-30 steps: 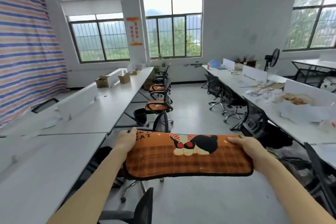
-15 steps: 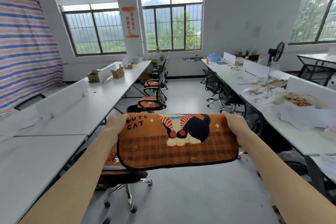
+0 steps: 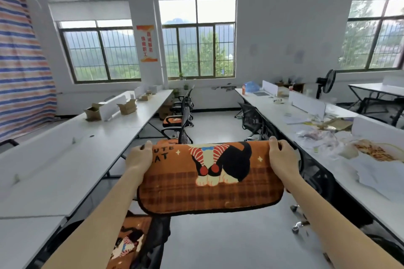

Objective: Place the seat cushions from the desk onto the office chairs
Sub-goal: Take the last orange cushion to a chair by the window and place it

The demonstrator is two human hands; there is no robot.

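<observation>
I hold an orange plaid seat cushion with a cartoon cat flat in front of me, above the aisle. My left hand grips its left edge and my right hand grips its right edge. Just below, at the left, a black office chair carries another orange cat cushion. Farther along the left desk row, a chair holds an orange cushion; one more cushion edge peeks out behind the one I hold.
A long white desk with cardboard boxes runs along the left. A cluttered white desk with black chairs runs along the right. The grey floor aisle lies between. A fan stands at the back right.
I have walked forward along the aisle, still holding the cushion in both hands. The cushioned chair at the left has slid closer and lower in view.
</observation>
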